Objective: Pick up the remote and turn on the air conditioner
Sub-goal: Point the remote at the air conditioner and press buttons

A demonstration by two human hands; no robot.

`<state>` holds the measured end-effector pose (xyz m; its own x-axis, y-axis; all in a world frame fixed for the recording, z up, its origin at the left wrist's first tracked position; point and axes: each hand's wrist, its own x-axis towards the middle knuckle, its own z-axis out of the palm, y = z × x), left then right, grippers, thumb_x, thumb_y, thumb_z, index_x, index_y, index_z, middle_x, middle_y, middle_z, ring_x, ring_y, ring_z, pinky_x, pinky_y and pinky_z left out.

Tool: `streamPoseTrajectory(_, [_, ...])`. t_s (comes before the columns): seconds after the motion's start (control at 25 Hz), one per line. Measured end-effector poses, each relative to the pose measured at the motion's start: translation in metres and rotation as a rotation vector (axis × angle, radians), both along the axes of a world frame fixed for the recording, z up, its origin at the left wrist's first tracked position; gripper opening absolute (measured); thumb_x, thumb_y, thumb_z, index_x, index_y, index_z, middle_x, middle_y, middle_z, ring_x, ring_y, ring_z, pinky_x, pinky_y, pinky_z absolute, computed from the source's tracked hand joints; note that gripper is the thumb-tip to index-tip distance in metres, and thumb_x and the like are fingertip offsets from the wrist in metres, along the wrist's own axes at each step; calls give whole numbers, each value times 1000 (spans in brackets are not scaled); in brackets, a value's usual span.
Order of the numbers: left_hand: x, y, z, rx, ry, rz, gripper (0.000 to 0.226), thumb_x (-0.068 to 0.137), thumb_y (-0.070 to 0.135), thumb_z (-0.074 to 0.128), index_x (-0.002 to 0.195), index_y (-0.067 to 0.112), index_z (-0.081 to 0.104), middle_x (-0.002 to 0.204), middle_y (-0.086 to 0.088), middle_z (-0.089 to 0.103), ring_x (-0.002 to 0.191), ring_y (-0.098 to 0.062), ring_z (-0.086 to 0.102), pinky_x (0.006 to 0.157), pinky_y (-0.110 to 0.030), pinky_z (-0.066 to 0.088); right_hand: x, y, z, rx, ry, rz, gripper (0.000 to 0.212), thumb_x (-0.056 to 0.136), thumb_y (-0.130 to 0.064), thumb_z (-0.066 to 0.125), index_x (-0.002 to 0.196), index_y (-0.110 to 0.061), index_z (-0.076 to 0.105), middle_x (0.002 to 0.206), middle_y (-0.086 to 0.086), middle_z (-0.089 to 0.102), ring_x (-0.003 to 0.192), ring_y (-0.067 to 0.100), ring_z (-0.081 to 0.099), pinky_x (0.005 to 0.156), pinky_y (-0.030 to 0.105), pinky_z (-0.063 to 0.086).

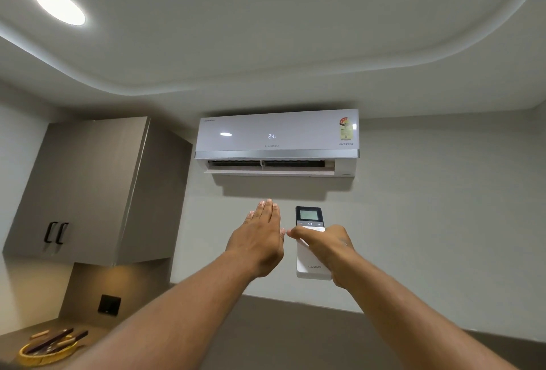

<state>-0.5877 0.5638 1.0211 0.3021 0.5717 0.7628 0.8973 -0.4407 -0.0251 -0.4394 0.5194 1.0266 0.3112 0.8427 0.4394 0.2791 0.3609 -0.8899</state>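
Already we had the slim white plastic remote (310, 254) aimed at the white wall-mounted air conditioner (277, 143).
Our right hand (325, 247) clasped its light, rigid, likely slippery middle; our left hand (258, 236) hovered flat and empty.

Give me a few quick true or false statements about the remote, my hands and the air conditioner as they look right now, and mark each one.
1. The right hand holds the remote. True.
2. The left hand grips the remote too. False: it is flat and open, held up beside the remote.
3. The air conditioner shows 24 on its front. True.
4. The air conditioner's bottom flap is shut. False: it hangs open below the vents.
5. The remote's screen end points down toward the person. False: it points up toward the unit.
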Motion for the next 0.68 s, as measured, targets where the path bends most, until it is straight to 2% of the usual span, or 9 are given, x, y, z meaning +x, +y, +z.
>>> streamPoseTrajectory(0.16, [50,1,-2,-20,-44,-118,59,101,36,15,150,11,-3,161,-6,-6,146,-18,-7,115,-34,0,42,-19,-6,12,8,-115,34,64,-39,84,86,-21,65,77,5,69,65,21,65,51,26,48])
streamPoseTrajectory(0.24, [102,-3,-4,-24,-55,-237,58,101,36,15,151,11,-2,161,-6,-6,146,-17,-6,114,-32,-1,88,-41,-9,27,20,-234,29,65,-36,82,84,-20,67,75,5,70,61,19,65,49,24,46])
streamPoseTrajectory(0.36, [201,-28,-10,-44,-79,-456,59,101,37,15,151,11,-2,161,-5,-5,146,-17,-6,113,-31,-1,170,-89,-13,43,26,-468,34,65,-36,82,89,-16,68,76,6,70,62,20,65,52,24,45])
streamPoseTrajectory(0.52, [348,-110,-30,-78,-54,-771,60,101,40,14,151,11,-2,161,-6,-5,146,-17,-6,114,-32,0,273,-193,-21,27,-19,-775,53,68,-38,84,110,-14,64,93,9,70,76,25,67,55,24,46])
streamPoseTrajectory(0.68, [479,-251,-29,-78,-57,-1115,60,101,40,14,151,11,-1,161,-6,-4,146,-17,-5,114,-32,0,358,-356,-16,6,-1,-1138,47,63,-37,84,101,-14,68,85,6,71,65,18,64,46,22,43])
